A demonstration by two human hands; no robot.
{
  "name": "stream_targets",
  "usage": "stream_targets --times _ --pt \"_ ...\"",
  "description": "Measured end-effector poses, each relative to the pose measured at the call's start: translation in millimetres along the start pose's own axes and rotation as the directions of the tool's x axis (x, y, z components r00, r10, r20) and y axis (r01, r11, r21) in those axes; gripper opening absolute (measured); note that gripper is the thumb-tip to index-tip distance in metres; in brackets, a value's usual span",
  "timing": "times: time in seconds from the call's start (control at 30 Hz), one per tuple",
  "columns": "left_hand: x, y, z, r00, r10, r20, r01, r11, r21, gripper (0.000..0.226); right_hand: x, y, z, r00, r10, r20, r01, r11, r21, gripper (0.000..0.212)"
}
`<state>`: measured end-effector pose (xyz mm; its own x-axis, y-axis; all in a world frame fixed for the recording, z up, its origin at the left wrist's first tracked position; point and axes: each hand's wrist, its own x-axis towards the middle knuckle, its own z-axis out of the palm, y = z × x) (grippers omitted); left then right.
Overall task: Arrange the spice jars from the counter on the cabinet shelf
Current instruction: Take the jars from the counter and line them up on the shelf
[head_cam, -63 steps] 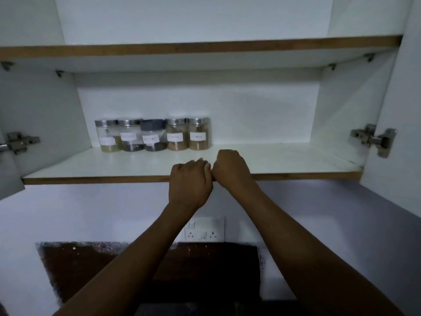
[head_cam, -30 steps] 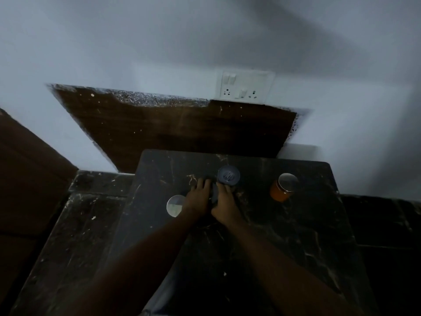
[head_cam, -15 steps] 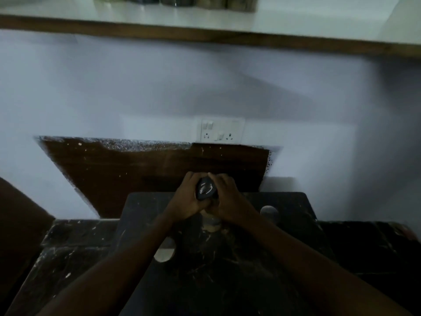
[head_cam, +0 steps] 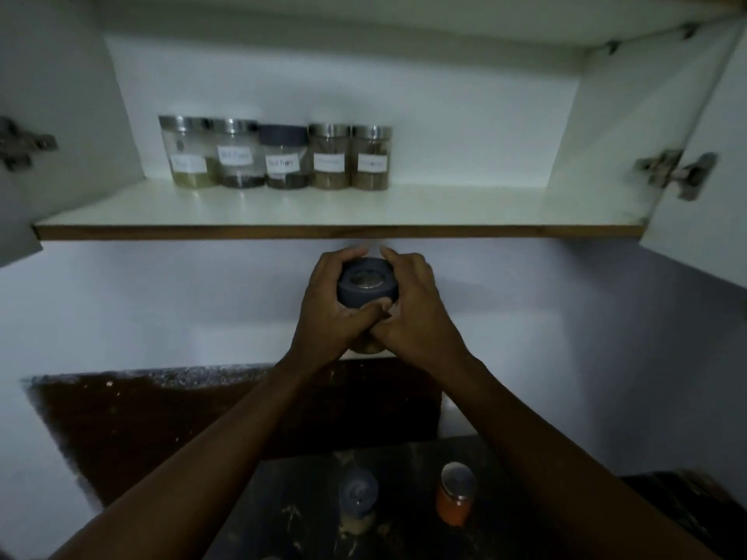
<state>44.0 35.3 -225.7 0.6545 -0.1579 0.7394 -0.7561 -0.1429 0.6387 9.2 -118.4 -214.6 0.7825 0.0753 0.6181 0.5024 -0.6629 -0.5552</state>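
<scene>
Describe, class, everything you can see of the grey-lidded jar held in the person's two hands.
The grey-lidded jar has a round, matte grey lid with a shiny inset in its top. Below the hands a little of its clear body shows, with pale brownish contents. It is held upright in the air, just below the brown front edge of the white cabinet shelf. The left hand wraps one side and the right hand the other; nothing else touches it.

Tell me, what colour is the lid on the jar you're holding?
Dark grey lid, seen in the head view.
</scene>
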Motion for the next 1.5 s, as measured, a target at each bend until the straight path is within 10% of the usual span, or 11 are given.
stream_targets --times 0.27,0.5,0.83,1.5 --pt "115.6 75.6 8.4 0.977 0.201 -0.074 -0.200 0.979 0.032 0.070 92.8 -40.8 -99.8 0.970 -0.157 -0.184 0.142 0.986 -0.088 0.096" --pt "196.0 52.3 55.5 0.959 -0.238 -0.155 0.235 0.971 -0.033 0.058 191.1 5.1 -121.6 0.991 0.068 -0.112 -0.082 0.988 -0.132 0.096" --pt "234.7 -2.2 79.1 0.838 -0.533 -0.115 0.493 0.831 -0.259 0.032 249.5 74.1 -104.9 0.980 0.181 -0.089 -0.184 0.983 -0.028 0.096" --pt "252.5 -30.4 92.8 0.904 -0.386 -0.185 0.426 0.849 0.311 0.024 248.2 134.2 -102.0 0.994 0.084 -0.064 -0.072 0.982 0.174 0.082"
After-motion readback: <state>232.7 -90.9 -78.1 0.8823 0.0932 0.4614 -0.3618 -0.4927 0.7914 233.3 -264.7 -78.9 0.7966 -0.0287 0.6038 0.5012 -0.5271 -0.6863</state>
